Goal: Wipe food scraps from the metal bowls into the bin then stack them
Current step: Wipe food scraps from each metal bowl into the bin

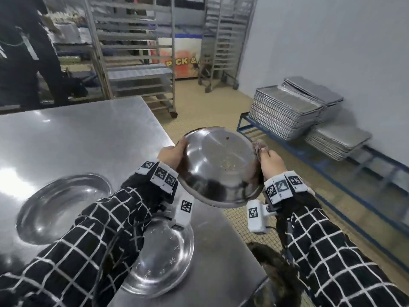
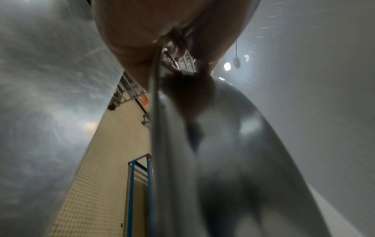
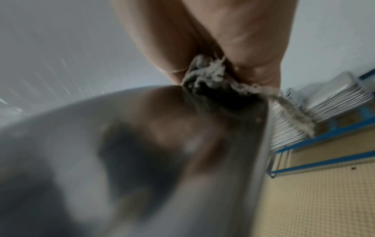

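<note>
Both hands: our left hand (image 1: 171, 155) grips the tilted metal bowl (image 1: 218, 165) by its rim, our right hand (image 1: 271, 161) clutches a grey rag (image 3: 211, 80); behind, a poster (image 1: 184, 60) reads "PICK &"

Three metal bowls show: one held up (image 1: 218, 165) off the worktop's (image 1: 88, 134) right edge, two resting on it, one (image 1: 62, 207) near the left edge and one (image 1: 163, 255) near the front edge. One rag (image 1: 259, 149). Two hands, left (image 1: 171, 156) and right (image 1: 271, 161). Two wheeled tray racks (image 1: 132, 52) (image 1: 223, 41). Three stacks of trays (image 1: 285, 111) (image 1: 314, 91) (image 1: 336, 140).
</note>
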Demonstrator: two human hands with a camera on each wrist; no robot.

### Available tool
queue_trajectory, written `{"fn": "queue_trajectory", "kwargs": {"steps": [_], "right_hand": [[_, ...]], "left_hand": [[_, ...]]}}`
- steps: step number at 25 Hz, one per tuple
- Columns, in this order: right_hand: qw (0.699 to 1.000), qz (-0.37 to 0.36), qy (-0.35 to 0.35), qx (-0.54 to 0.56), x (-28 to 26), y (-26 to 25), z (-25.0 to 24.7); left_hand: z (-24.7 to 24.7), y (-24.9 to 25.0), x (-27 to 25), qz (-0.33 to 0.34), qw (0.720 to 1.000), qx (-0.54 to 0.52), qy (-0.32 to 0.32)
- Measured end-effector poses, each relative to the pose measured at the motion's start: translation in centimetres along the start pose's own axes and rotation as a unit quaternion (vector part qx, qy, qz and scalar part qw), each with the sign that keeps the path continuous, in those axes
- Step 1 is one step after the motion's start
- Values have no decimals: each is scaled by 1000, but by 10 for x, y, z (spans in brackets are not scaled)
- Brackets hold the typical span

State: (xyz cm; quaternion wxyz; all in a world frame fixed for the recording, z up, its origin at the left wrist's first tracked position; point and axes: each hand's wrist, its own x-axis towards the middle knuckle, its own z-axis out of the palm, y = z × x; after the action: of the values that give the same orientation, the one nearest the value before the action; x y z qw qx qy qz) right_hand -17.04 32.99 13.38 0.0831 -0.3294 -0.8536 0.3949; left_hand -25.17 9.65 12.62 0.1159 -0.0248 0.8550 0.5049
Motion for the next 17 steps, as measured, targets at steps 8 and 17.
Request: {"fn": "queue_trajectory", "kwargs": {"steps": [8,17], "right_hand": [[993,70,93,2,-13,102,-96],[992,65,109,-7,41,200,-157]], "left_hand": [[111,31,-31,0,990,3,-138],[262,28,0,-17,986,-69,-152]]}}
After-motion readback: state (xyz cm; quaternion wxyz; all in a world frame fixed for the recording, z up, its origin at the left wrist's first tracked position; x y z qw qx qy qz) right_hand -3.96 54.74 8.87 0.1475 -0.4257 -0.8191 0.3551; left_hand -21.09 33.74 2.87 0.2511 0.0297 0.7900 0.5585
